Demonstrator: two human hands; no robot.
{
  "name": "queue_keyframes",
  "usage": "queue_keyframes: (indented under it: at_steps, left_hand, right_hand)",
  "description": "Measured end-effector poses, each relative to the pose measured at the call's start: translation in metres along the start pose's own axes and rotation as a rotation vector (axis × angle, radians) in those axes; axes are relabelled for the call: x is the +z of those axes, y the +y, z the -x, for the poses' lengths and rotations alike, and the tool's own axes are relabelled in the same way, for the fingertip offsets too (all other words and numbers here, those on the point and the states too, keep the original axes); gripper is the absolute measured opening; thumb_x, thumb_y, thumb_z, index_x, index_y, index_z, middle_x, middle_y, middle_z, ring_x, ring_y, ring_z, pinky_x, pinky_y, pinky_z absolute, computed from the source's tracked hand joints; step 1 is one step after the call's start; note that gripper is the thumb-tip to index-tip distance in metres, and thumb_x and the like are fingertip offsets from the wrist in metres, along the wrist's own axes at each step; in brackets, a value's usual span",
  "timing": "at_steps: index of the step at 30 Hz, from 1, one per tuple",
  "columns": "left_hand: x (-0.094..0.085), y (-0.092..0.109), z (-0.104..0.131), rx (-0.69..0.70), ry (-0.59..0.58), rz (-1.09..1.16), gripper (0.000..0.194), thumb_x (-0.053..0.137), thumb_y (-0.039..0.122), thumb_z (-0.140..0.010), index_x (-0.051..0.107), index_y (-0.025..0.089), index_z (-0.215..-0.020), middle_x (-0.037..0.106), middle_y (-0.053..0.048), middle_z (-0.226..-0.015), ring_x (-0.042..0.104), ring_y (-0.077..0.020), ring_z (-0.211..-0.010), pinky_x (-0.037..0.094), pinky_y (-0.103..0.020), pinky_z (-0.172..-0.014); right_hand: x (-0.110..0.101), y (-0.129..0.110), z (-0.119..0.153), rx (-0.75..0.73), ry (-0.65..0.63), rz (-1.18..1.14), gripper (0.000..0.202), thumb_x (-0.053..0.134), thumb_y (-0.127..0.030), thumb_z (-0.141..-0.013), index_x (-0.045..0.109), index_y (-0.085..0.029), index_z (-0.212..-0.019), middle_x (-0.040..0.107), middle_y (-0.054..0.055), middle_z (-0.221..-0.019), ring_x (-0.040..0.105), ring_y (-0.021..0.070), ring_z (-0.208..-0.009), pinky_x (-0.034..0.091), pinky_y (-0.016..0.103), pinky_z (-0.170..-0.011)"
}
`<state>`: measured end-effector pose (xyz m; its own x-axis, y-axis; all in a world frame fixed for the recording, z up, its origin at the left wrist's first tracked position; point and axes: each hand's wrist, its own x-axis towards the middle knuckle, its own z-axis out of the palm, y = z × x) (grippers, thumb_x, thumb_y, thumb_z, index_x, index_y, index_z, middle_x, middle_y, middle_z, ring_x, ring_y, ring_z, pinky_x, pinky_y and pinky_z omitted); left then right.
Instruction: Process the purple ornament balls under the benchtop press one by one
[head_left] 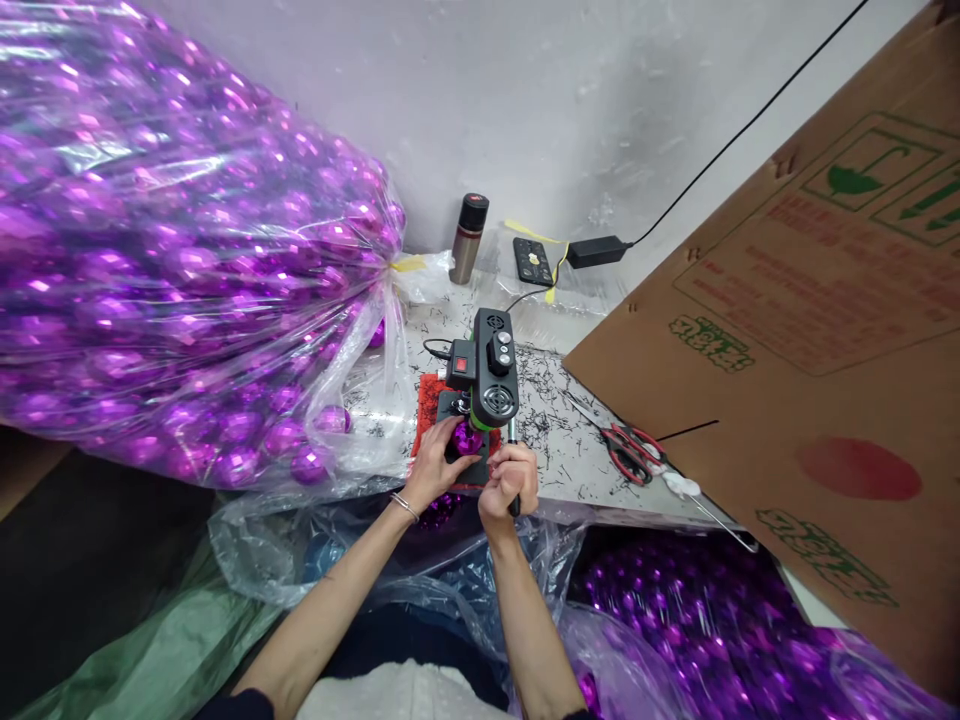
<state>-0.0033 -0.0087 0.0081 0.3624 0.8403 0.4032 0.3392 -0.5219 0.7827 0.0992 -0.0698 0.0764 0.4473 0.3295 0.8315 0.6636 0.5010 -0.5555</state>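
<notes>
My left hand (437,462) grips a shiny purple bauble (466,438) between thumb and fingers, under the front end of a small black bench drill press (496,365). My right hand (511,480) is closed around the black-ended lever handle (514,503) at the machine's right side. The machine's dark base stands on a red mat (429,400). A red switch (460,365) shows on the box at its left. The contact between the machine's tip and the bauble is hidden.
A big clear bag of purple baubles (187,260) fills the left. Red-handled scissors (634,450) lie by a cardboard box (787,350) at right. Behind are a flask (468,240), a phone (532,261) and a power adapter (598,251). Dark shavings litter the table (570,480).
</notes>
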Motion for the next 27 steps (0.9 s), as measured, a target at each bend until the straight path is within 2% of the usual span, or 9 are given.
queue_keyframes:
  at_steps: [6, 11, 15, 17, 19, 22, 24, 26, 27]
  left_hand:
    - [0.001, -0.002, -0.001, 0.011, 0.009, 0.004, 0.059, 0.079, 0.043, -0.091, 0.060, 0.020, -0.141, 0.071, -0.016, -0.136, 0.069, -0.0332, -0.129, 0.056, -0.050, -0.109]
    - [-0.002, 0.003, -0.002, -0.003, -0.033, 0.015, 0.060, 0.080, 0.040, -0.090, 0.057, 0.021, -0.143, 0.070, -0.016, -0.139, 0.067, -0.0342, -0.131, 0.054, -0.053, -0.112]
    - [-0.020, 0.012, 0.026, 0.093, -0.126, -0.004, 0.057, 0.070, 0.033, -0.096, 0.052, 0.021, -0.149, 0.064, -0.019, -0.147, 0.060, -0.0338, -0.142, 0.045, -0.060, -0.121]
    - [-0.035, 0.016, 0.042, 0.113, -0.172, -0.042, 0.060, 0.072, 0.037, -0.095, 0.052, 0.022, -0.150, 0.060, -0.020, -0.152, 0.057, -0.0349, -0.145, 0.042, -0.062, -0.124]
    - [-0.052, 0.019, 0.047, 0.085, -0.167, -0.063, 0.064, 0.074, 0.045, -0.094, 0.053, 0.022, -0.150, 0.056, -0.020, -0.157, 0.055, -0.0357, -0.147, 0.045, -0.059, -0.123]
    - [-0.080, 0.013, 0.015, -0.041, -0.052, -0.096, 0.050, 0.058, 0.041, -0.103, 0.057, 0.020, -0.149, 0.058, -0.017, -0.157, 0.054, -0.0320, -0.148, 0.045, -0.054, -0.124]
    - [-0.099, 0.003, -0.029, -0.193, 0.021, -0.194, 0.044, 0.049, 0.032, -0.105, 0.062, 0.017, -0.144, 0.063, -0.017, -0.151, 0.056, -0.0310, -0.146, 0.041, -0.053, -0.127]
    - [-0.115, -0.012, -0.079, -0.399, 0.028, -0.365, 0.041, 0.047, 0.020, -0.101, 0.066, 0.012, -0.137, 0.067, -0.019, -0.147, 0.058, -0.0318, -0.143, 0.040, -0.051, -0.127]
    - [-0.121, -0.019, -0.101, -0.441, 0.039, -0.396, 0.042, 0.047, 0.015, -0.098, 0.067, 0.010, -0.135, 0.068, -0.021, -0.143, 0.060, -0.0340, -0.141, 0.040, -0.053, -0.126]
  right_hand:
    - [-0.001, -0.001, -0.004, -0.106, -0.049, 0.042, 0.036, 0.036, -0.024, -0.108, 0.048, -0.024, -0.074, 0.057, -0.003, -0.073, 0.057, 0.0123, -0.065, 0.051, 0.032, -0.073]
    - [-0.005, -0.029, -0.041, 0.076, -0.050, 0.035, 0.039, 0.040, -0.017, -0.106, 0.047, -0.023, -0.068, 0.053, -0.003, -0.066, 0.056, 0.0121, -0.063, 0.042, 0.028, -0.060]
    - [-0.011, -0.042, -0.057, 0.143, -0.109, 0.023, 0.037, 0.045, -0.019, -0.106, 0.050, -0.023, -0.070, 0.055, -0.003, -0.066, 0.059, 0.0133, -0.067, 0.044, 0.030, -0.064]
    - [-0.013, -0.039, -0.051, 0.115, -0.117, 0.015, 0.037, 0.045, -0.018, -0.106, 0.051, -0.023, -0.069, 0.055, -0.003, -0.066, 0.060, 0.0130, -0.069, 0.045, 0.029, -0.065]
    - [-0.013, -0.034, -0.040, 0.104, -0.116, 0.020, 0.038, 0.044, -0.019, -0.106, 0.051, -0.022, -0.069, 0.057, -0.003, -0.068, 0.062, 0.0126, -0.070, 0.046, 0.028, -0.065]
    - [-0.013, -0.028, -0.026, 0.114, -0.098, 0.021, 0.038, 0.043, -0.021, -0.107, 0.051, -0.022, -0.070, 0.060, -0.001, -0.074, 0.062, 0.0121, -0.069, 0.046, 0.028, -0.063]
    - [-0.012, -0.025, -0.022, 0.110, -0.086, 0.011, 0.038, 0.044, -0.022, -0.107, 0.051, -0.022, -0.070, 0.059, -0.001, -0.075, 0.061, 0.0119, -0.068, 0.046, 0.028, -0.061]
    - [-0.012, -0.024, -0.021, 0.103, -0.093, 0.012, 0.037, 0.043, -0.021, -0.106, 0.051, -0.022, -0.070, 0.059, -0.001, -0.075, 0.060, 0.0119, -0.067, 0.045, 0.028, -0.061]
    - [-0.012, -0.023, -0.021, 0.101, -0.099, 0.017, 0.037, 0.043, -0.021, -0.106, 0.051, -0.022, -0.070, 0.059, -0.001, -0.075, 0.060, 0.0119, -0.067, 0.045, 0.028, -0.061]
